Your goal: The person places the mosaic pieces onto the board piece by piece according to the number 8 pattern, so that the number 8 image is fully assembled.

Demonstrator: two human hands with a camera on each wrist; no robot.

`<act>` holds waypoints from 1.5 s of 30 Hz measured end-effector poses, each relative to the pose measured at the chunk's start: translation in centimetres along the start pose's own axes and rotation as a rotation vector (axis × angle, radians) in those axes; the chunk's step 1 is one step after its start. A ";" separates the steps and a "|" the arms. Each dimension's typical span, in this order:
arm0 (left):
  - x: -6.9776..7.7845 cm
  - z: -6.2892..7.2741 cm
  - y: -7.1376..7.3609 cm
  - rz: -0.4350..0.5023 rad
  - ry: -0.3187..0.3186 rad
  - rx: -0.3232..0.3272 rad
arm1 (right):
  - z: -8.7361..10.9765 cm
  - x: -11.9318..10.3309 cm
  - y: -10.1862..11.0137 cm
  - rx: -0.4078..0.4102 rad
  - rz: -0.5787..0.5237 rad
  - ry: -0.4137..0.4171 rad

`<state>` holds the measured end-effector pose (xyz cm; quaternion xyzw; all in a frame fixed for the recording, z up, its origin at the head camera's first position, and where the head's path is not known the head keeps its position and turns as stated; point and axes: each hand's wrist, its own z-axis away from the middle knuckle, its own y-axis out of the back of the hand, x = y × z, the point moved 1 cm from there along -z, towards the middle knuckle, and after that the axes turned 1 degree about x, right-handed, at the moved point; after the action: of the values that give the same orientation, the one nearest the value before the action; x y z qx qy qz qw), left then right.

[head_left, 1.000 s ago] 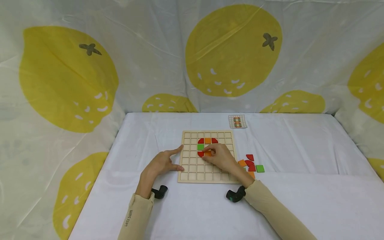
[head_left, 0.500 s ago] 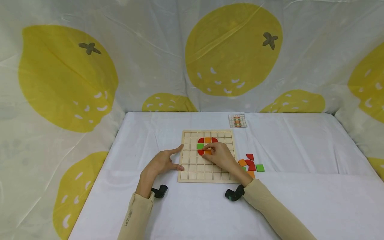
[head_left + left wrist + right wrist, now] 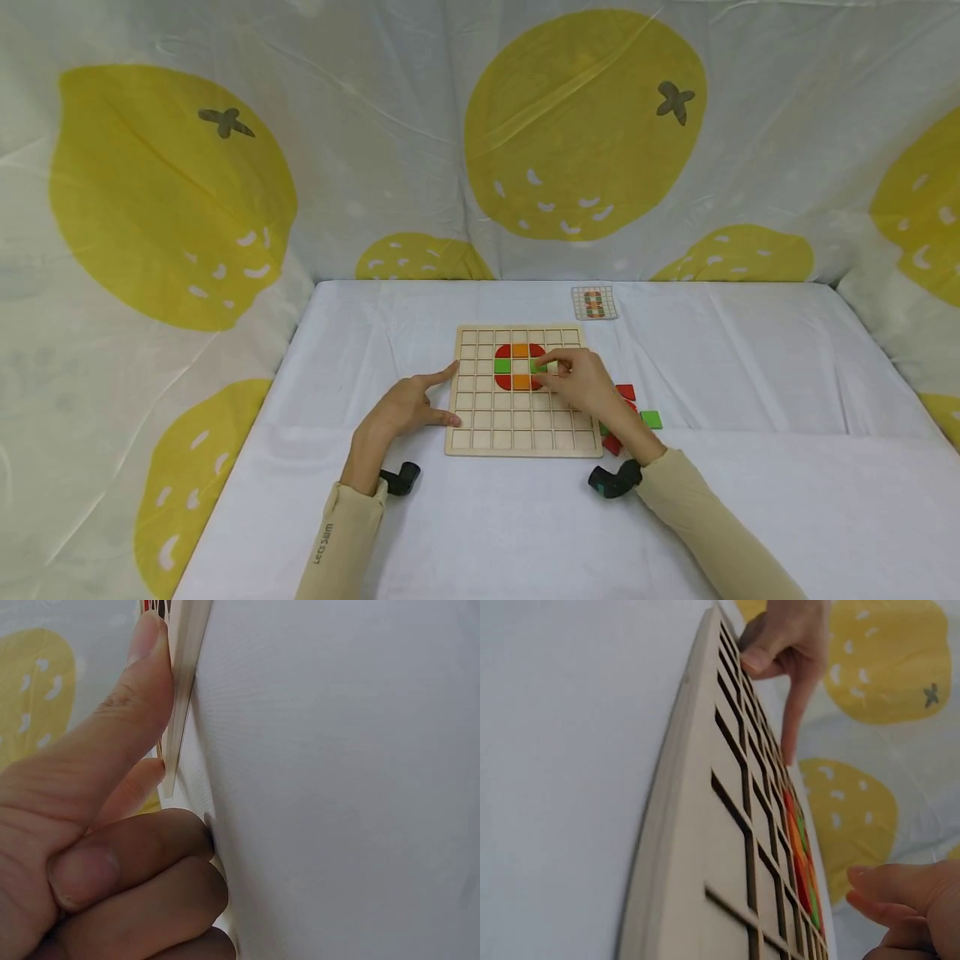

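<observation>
A wooden grid board lies on the white cloth. Set in it are two rows of red quarter-rounds around an orange square, with a green square between them on the left and another green square on the right. My right hand is over the board's right half, thumb and index fingertips close together beside that right green square. In the right wrist view no piece shows between them. My left hand touches the board's left edge with extended thumb and index finger; its other fingers are curled.
Right of the board lie loose pieces, including a green square and a red quarter-round, partly hidden by my right forearm. A small pattern card lies behind the board. A lemon-print curtain stands behind the table.
My right hand has shifted right from the middle of the pattern, uncovering its right column with the green square and lower red quarter-round. My left hand stays at the board's edge.
</observation>
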<state>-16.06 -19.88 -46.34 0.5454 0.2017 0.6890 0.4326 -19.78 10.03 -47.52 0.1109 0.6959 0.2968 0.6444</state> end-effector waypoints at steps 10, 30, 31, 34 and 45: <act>0.0 0.1 0.0 -0.006 0.015 0.006 | 2.9 5.0 6.9 0.065 0.127 -0.087; -0.2 0.1 0.0 0.017 -0.003 0.001 | 4.0 7.7 11.1 -0.087 0.194 -0.119; -0.2 0.1 0.0 0.019 -0.003 0.002 | 4.0 7.8 11.0 -0.084 0.195 -0.116; -0.2 0.0 -0.1 0.020 0.001 0.004 | 4.0 8.0 11.0 -0.052 0.204 -0.113; -0.2 -0.1 -0.2 -0.007 0.011 0.004 | 3.9 7.7 9.9 -0.022 0.187 -0.105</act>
<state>-16.09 -19.94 -46.60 0.5419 0.2074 0.6899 0.4327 -19.36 23.15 -48.35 0.1836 0.6444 0.3569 0.6509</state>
